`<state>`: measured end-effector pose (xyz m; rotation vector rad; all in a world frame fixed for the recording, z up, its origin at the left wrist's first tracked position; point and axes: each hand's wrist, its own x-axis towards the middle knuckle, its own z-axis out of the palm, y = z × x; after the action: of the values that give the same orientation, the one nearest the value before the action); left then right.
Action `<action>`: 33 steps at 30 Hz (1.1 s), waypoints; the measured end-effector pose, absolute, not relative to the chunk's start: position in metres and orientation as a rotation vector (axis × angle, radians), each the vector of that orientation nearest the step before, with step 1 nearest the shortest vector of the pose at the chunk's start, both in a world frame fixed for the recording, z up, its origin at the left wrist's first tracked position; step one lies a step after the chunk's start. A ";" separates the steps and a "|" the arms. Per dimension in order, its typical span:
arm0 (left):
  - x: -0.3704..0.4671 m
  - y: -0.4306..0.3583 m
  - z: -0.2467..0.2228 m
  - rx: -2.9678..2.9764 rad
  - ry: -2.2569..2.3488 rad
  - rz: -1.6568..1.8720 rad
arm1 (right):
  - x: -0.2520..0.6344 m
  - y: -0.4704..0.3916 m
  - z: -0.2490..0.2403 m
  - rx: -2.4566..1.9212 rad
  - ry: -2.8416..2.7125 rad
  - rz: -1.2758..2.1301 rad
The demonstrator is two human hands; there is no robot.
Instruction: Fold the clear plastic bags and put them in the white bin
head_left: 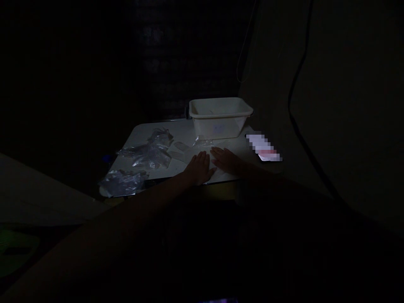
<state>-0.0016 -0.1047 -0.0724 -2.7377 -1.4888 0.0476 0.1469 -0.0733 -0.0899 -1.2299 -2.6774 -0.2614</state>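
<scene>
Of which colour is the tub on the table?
The tub is off-white; the head view shows it.

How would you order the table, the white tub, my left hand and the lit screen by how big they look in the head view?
1. Table
2. White tub
3. Left hand and lit screen: too alike to rank.

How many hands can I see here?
2: the left hand and, just right of it, the right hand, both in front of the white tub on the table. Others could be hidden in darkness.
</scene>
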 end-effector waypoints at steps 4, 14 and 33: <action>-0.003 -0.106 -0.071 -2.753 -1.487 0.054 | 0.156 -0.068 -0.095 -1.380 -2.611 -0.372; -0.003 -0.105 -0.063 -2.764 -1.388 -0.103 | 0.161 -0.064 -0.084 -1.277 -2.627 -0.323; -0.010 -0.078 -0.067 -2.620 -1.520 0.022 | 0.162 -0.065 -0.089 -1.321 -2.630 -0.393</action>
<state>-0.0097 -0.0785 -0.0669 -2.6200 -1.5202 0.0224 0.1621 -0.0653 -0.0888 -1.3211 -2.6303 -0.3929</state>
